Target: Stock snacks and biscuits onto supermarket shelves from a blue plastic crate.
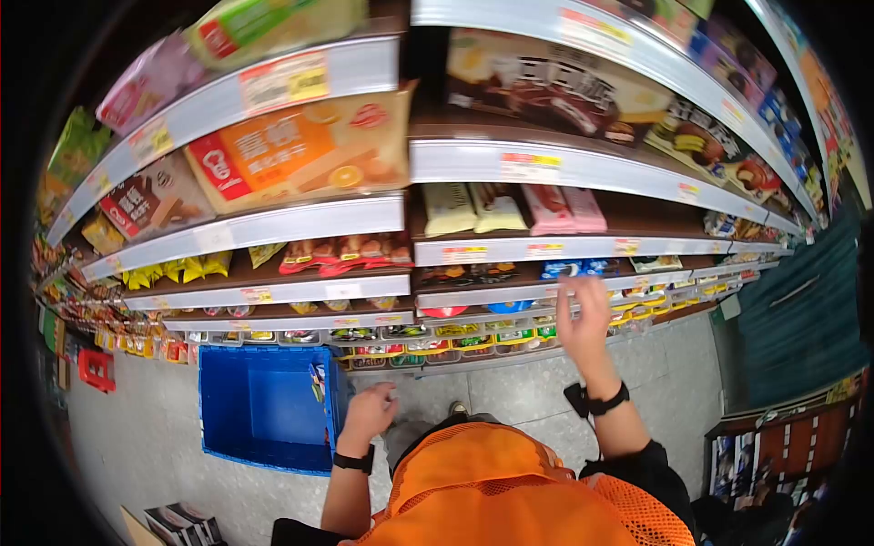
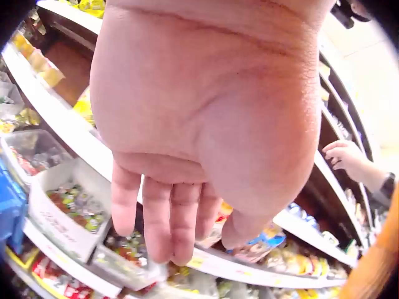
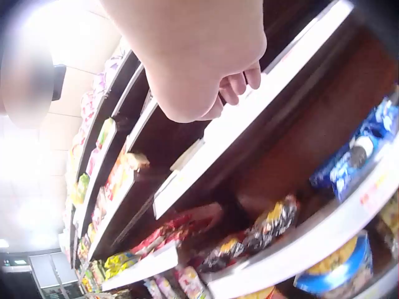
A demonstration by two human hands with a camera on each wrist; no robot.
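Observation:
My right hand point(image 1: 585, 320) is raised in front of the lower shelves, its fingertips overlapping the edge below some blue snack packets point(image 1: 579, 267). In the right wrist view the fingers of that right hand point(image 3: 206, 68) bend loosely beside a white shelf edge, nothing between them. The blue packets point(image 3: 358, 149) lie on a shelf off to the right, with dark packets point(image 3: 252, 237) further along. Low by my body hangs my left hand point(image 1: 369, 414), right of a blue crate point(image 1: 273, 356). Its palm and loosely extended fingers show in the left wrist view, holding nothing.
Tiered shelves hold boxed wafers point(image 1: 300, 150), a large brown box point(image 1: 555, 86) and pale packets point(image 1: 451, 209). Clear bins of small wrapped goods line the bottom rows. A few packets point(image 1: 318, 382) are inside the crate's right side. A red stool-like object point(image 1: 96, 370) stands left.

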